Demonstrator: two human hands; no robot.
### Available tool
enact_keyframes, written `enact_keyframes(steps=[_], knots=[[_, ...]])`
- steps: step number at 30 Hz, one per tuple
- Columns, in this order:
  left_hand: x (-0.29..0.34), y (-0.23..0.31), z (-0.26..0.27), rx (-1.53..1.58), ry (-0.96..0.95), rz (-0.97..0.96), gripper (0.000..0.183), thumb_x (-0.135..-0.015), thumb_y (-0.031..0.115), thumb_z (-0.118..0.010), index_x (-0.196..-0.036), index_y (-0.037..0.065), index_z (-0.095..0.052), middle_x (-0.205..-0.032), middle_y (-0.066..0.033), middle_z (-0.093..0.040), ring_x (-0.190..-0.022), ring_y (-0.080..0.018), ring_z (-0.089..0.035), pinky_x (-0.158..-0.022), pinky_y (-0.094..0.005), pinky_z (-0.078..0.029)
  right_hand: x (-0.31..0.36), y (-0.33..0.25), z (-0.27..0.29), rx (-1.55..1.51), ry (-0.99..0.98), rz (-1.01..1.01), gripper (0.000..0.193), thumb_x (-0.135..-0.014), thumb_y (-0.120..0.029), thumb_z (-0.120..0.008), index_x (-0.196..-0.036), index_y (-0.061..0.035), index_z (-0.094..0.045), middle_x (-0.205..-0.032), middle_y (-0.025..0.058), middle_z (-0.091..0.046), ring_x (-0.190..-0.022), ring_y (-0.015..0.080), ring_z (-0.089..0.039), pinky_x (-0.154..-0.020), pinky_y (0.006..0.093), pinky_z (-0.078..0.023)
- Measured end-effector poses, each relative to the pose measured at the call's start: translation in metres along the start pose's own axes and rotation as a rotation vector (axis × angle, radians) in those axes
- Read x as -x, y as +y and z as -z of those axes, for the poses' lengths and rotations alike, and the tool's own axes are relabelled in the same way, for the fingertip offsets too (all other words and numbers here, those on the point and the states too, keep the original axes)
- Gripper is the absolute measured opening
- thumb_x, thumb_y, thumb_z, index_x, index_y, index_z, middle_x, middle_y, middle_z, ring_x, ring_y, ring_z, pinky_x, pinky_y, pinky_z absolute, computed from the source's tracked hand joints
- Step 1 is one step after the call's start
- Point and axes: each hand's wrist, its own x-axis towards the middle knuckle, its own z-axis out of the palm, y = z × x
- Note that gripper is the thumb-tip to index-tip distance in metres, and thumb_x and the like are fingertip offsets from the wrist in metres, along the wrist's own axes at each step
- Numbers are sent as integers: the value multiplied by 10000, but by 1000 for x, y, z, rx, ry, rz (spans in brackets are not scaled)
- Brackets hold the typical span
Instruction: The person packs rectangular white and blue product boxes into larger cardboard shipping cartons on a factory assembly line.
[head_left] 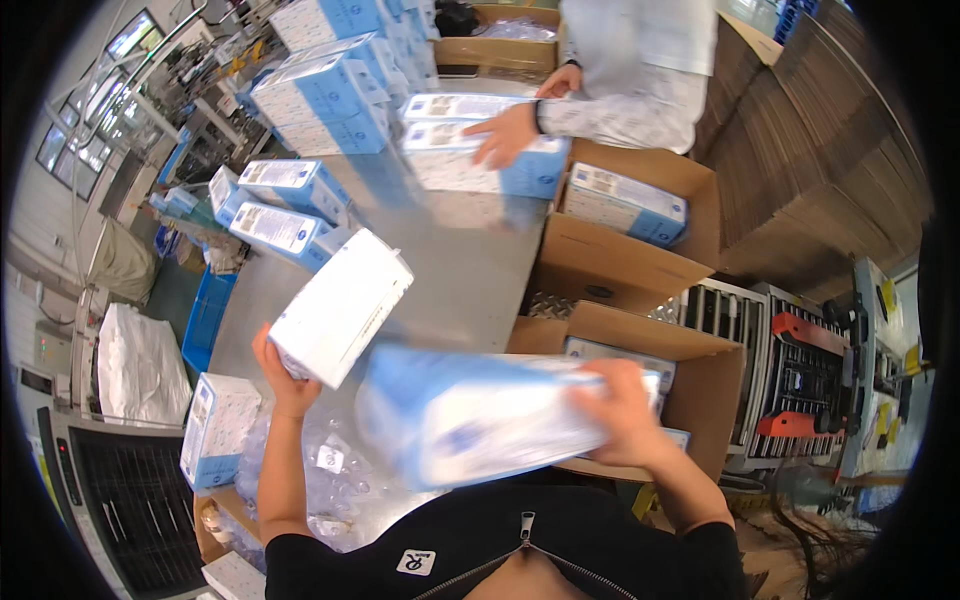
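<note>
My left hand (288,375) grips the lower end of a white box (345,300), held tilted above the metal table (455,265). In my right hand (622,412) is a blue-and-white box (490,425), blurred by motion and lying nearly level in front of my chest. Its right end overlaps the near open carton (705,385), where part of another box shows. Just beyond my left hand's box stand several blue-and-white boxes (280,230). A single similar box (218,428) is left of my left forearm, beside crumpled clear plastic (325,470).
Across the table a co-worker's hand (508,135) rests on two boxes (450,165). A second open carton (620,260) holds one box. Box stacks (325,105) rise at the far left. Flat cardboard piles (820,140) and a roller conveyor (715,310) are at right.
</note>
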Motion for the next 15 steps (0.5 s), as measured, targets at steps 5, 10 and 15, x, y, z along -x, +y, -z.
enact_keyframes(steps=[5, 10, 15], knots=[[-5, 62, -63, 569, 69, 370, 880, -693, 130, -744, -1392, -28, -234, -1359, -191, -362, -1237, -283, -393, -1015, -413, -327, 174, 40, 64, -1409, 929, -712, 735, -784, -321, -640, -1368, -4, -326, -1300, 194, -462, -1140, 327, -501, -927, 428, -449], [-70, 204, -140, 613, -462, -339, 613, -741, 83, -703, -1277, -57, -441, -1186, -178, -539, -1107, -295, -523, -933, -404, -418, 272, 94, 56, -1204, 1489, -646, 483, -926, -315, -403, -1305, -16, -435, -1261, 128, -522, -1094, 278, -544, -943, 414, -450], [-67, 343, -261, 684, -1026, -485, 739, -727, 357, -648, -1387, 175, -371, -1126, -195, -517, -1036, -360, -487, -812, -436, -420, 253, 72, 72, -1567, 1485, -548, 449, -946, -275, -375, -1308, -13, -425, -1254, 147, -529, -1094, 286, -551, -927, 394, -467]])
